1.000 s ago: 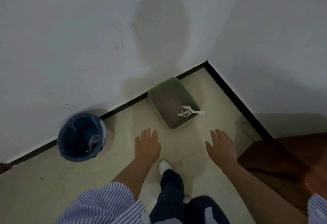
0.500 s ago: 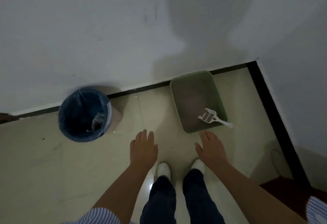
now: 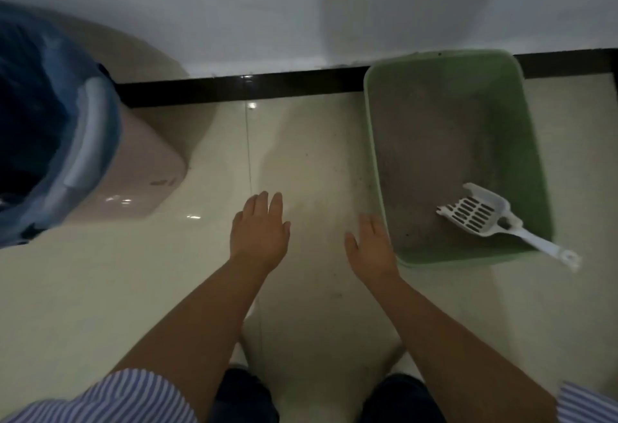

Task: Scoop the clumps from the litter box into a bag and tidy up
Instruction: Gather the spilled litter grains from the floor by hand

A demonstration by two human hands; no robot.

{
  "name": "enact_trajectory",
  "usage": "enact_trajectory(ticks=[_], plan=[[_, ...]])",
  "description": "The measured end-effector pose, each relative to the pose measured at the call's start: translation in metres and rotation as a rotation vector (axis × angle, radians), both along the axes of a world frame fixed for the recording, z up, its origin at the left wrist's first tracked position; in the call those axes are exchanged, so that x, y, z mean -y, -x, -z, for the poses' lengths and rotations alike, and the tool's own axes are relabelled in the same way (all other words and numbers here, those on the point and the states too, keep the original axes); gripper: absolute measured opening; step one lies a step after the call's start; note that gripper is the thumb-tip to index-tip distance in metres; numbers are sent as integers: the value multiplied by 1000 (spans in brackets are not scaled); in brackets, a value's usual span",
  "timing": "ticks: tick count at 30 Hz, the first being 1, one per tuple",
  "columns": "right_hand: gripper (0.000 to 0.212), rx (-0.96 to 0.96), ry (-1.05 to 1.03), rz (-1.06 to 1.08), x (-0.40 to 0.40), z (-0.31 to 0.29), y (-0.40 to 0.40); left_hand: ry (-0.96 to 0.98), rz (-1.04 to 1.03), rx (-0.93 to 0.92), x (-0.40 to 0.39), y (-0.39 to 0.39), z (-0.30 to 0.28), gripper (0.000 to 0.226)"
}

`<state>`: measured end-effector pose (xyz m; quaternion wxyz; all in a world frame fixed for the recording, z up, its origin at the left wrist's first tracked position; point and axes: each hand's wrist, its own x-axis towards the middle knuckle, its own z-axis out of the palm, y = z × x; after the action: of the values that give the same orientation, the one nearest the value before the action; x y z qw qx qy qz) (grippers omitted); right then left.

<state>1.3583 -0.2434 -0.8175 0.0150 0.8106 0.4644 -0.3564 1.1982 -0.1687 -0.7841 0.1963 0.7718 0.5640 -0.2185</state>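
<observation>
Fingers (image 3: 368, 225) of both empty hands spread flat above the floor (image 3: 133, 289), the right hand (image 3: 371, 252) just beside the green litter box (image 3: 378, 168) holding a white scoop (image 3: 485, 215).

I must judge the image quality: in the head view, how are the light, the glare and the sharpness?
Head view: dim, flat light; small glare spots on the floor tiles beside the bin; wide-angle bending at the edges; slight blur on the scoop and the litter box rim; both hands fairly sharp.
</observation>
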Motion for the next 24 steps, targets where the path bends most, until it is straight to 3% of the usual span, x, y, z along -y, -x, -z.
enact_trajectory(ticks=[4, 8, 11, 15, 21, 24], plan=[[59, 87, -52, 186, -24, 96, 7, -57, 58, 48, -37, -6, 93, 59], [61, 87, -227, 319, -48, 142, 8, -139, 105, 161, -70, -11, 156, 59], [71, 199, -246, 298, -62, 158, 3, -231, 100, 307, -92, -12, 183, 54], [73, 264, -274, 185, -69, 168, 4, -302, 119, 343, -108, -10, 196, 57], [58, 189, -390, -65, -84, 167, 3, -337, 207, 328, -124, -5, 206, 61], [68, 160, -487, 0, -107, 158, -12, -352, 216, 339, -128, -2, 212, 60]])
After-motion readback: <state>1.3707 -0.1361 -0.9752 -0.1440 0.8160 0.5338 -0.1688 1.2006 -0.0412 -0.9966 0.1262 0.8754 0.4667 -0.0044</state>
